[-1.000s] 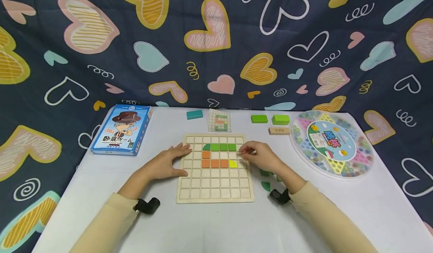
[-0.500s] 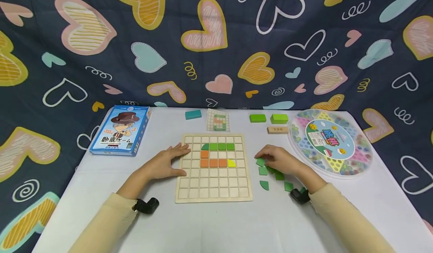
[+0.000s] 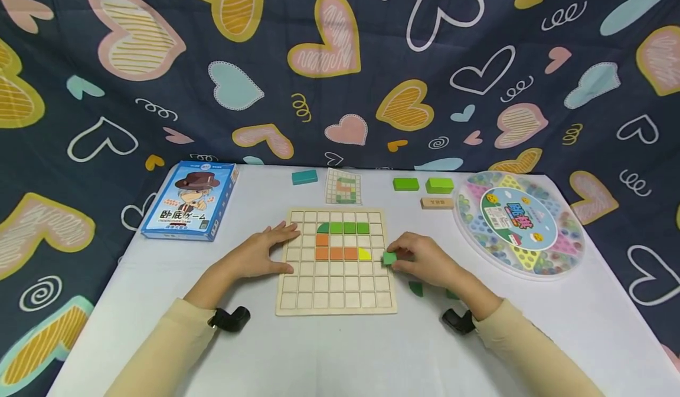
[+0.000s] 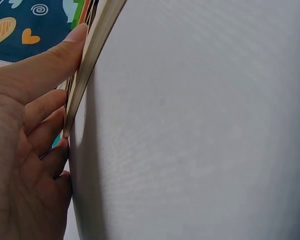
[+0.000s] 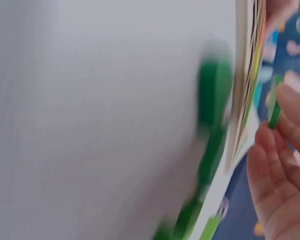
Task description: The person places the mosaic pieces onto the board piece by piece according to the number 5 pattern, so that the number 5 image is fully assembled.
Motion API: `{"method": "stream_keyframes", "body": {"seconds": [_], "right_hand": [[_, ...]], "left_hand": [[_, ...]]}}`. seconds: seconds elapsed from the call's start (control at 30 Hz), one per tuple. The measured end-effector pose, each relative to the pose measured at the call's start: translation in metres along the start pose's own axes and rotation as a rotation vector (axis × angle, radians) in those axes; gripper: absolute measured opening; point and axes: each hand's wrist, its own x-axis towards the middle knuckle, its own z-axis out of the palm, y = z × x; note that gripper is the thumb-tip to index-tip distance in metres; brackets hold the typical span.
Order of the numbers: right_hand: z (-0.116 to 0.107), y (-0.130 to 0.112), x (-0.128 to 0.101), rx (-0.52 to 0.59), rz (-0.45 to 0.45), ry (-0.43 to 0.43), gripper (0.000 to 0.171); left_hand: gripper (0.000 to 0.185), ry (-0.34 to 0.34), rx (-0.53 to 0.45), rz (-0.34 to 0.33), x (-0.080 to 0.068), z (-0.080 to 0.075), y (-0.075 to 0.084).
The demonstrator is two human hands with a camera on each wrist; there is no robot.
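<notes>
Fingertips of the right hand [image 3: 425, 261] pinch a small green tile [image 3: 389, 258], held just off the right edge of the board [image 3: 336, 302], level with the row where the orange tiles [image 3: 336, 253] and the yellow piece [image 3: 364, 254] lie. Held that way, flat and low, the tile looks ready to drop into a square. The left hand [image 3: 257, 256] lies with fingers straight and spread, grasping nothing; the thumb and fingertips press against the board's left edge, which seems to keep it from sliding. In the left wrist view the fingers [image 4: 45, 65] sit right along that edge.

On the board a green row [image 3: 349, 227] sits above the orange L. Spare green tiles [image 3: 416, 289] lie on the table [image 3: 340, 356] under the right wrist, close for picking. Further back, a pattern card [image 3: 343, 186] stands just beyond the board, probably as the model. A blue box [image 3: 190, 201] lies to the left, a round marble game [image 3: 520, 224] to the right, with loose blocks [image 3: 423, 184] near it.
</notes>
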Motion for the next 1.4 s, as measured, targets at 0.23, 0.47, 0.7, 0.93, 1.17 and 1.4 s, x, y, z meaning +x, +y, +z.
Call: {"method": "stream_keyframes", "body": {"seconds": [0.23, 0.47, 0.7, 0.93, 1.17, 1.4], "right_hand": [[0.023, -0.023, 0.010, -0.099, -0.089, -0.038, 0.024], [0.031, -0.031, 0.017, -0.174, -0.097, -0.062, 0.023], [0.015, -0.021, 0.011, -0.074, -0.071, -0.015, 0.031], [-0.016, 0.014, -0.016, 0.041, 0.052, 0.059, 0.030], [-0.011, 0.025, -0.029, -0.104, 0.085, -0.073, 0.028], [-0.008, 0.015, -0.030, -0.121, 0.059, 0.020, 0.026]], "left_hand": [[0.081, -0.008, -0.001, -0.003, 0.001, 0.002, 0.001], [0.081, -0.011, 0.001, -0.003, 0.001, 0.002, 0.000], [0.082, -0.007, 0.007, -0.009, -0.001, 0.001, 0.000], [0.082, 0.004, 0.009, -0.014, -0.003, -0.003, -0.001], [0.082, -0.001, 0.001, -0.014, -0.003, -0.003, 0.000], [0.082, -0.005, -0.002, -0.001, 0.001, -0.002, 0.001]]}}
